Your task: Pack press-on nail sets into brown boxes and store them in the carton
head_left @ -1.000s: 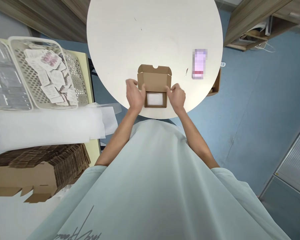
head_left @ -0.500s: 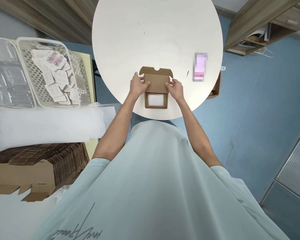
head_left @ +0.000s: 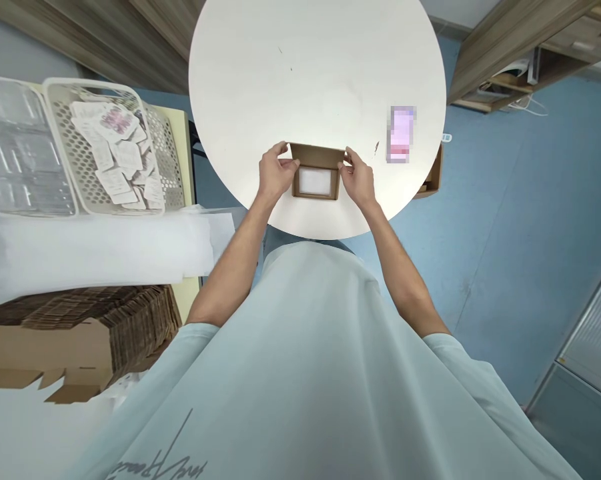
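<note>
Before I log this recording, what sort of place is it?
Probably a packing workroom, judging by the stacked cardboard blanks, the perforated basket of flat white pieces, and the open cardboard box on the round white table.

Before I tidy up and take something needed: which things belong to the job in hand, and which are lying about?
In use: cardboard box; its lid, held by left hand and right hand; white item inside.
Lying about: pixelated purple thing; basket of slips and stacked cardboard, possibly supplies.

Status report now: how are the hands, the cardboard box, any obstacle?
Left hand, right hand: at side edges of raised lid. Cardboard box: open on round table, white item inside. Nothing seen blocking lid.
</note>
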Action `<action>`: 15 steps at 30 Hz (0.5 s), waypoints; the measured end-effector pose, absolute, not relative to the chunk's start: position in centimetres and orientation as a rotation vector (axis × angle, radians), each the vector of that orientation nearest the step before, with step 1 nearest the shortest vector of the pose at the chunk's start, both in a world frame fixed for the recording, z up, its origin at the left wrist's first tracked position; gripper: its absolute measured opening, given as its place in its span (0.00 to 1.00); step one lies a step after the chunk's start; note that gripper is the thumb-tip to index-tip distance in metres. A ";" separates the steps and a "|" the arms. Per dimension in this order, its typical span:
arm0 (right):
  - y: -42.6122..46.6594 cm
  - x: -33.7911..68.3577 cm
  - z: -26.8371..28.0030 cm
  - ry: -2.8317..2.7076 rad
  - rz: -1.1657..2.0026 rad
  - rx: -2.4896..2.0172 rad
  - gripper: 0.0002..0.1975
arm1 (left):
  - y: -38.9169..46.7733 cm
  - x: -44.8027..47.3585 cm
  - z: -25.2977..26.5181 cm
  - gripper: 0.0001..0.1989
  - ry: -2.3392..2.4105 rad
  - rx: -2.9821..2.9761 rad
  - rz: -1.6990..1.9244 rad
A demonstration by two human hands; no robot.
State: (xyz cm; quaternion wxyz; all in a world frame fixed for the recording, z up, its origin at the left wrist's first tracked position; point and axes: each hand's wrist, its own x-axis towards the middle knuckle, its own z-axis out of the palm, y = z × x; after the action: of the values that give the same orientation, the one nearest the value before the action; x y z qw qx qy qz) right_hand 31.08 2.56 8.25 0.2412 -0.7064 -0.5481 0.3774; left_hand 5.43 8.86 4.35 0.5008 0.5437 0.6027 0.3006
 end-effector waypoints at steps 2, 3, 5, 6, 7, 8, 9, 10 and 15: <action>1.4 30.8 8.9 -1.507 1.045 -1.941 0.38 | 7.6 5.2 5.3 0.29 1.442 1.277 0.684; 0.8 30.7 9.3 -1.514 1.056 -1.951 0.37 | 6.9 5.1 5.6 0.28 1.438 1.272 0.679; -0.6 30.5 9.7 -1.538 1.075 -1.979 0.32 | 5.3 4.9 5.9 0.25 1.435 1.275 0.668; -1.3 30.4 9.8 -1.558 1.082 -1.991 0.30 | 4.5 4.9 5.9 0.25 1.436 1.281 0.662; -2.0 30.3 9.8 -1.582 1.086 -1.996 0.29 | 3.7 4.8 5.8 0.25 1.438 1.289 0.657; -2.6 30.2 9.8 -1.608 1.089 -1.997 0.28 | 2.9 4.7 5.5 0.25 1.440 1.300 0.653; -3.3 30.1 9.6 -1.633 1.090 -1.995 0.28 | 2.1 4.6 5.2 0.26 1.443 1.313 0.648; -3.9 30.0 9.4 -1.655 1.093 -1.996 0.29 | 1.3 4.5 5.0 0.27 1.446 1.330 0.639; -6.5 29.3 8.4 -1.745 1.100 -2.043 0.32 | -1.6 3.5 4.2 0.32 1.455 1.508 0.514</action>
State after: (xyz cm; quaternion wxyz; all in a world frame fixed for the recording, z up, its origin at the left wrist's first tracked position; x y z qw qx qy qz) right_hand 29.27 -6.51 8.41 0.1190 -0.6987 -0.5967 0.3762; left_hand 3.49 -1.63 4.16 0.4725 0.6161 0.5943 0.2098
